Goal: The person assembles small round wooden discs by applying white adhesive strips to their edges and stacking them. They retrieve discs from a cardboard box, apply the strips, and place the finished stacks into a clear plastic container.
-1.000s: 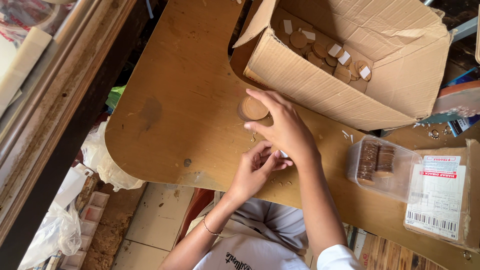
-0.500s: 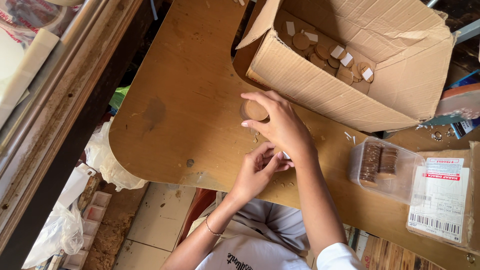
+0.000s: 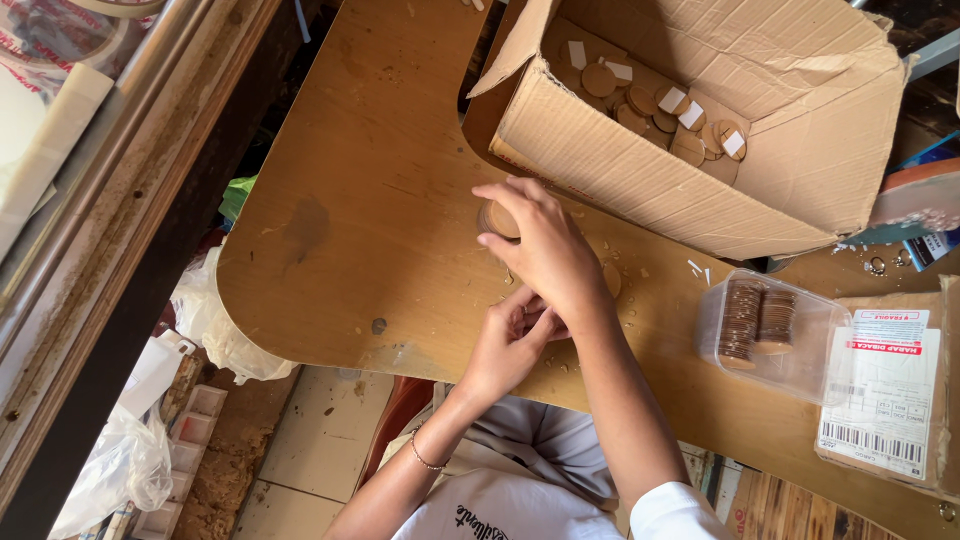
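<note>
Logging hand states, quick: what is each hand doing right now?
Left hand: fingers curled under the right wrist; contents cannot be told.
Right hand: fingers bent over a round brown wooden disc on the table, touching it.

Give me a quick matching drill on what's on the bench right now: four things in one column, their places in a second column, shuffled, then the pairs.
Things:
1. round brown wooden disc
2. open brown cardboard box
3. clear plastic tray of stacked brown discs
4. flat cardboard parcel with a white label

Places:
A. far right edge of the wooden table
B. under the fingers of the right hand
C. top of the view, holding loose discs and white slips
D. between the right forearm and the parcel

Pairs: 1-B, 2-C, 3-D, 4-A
</note>
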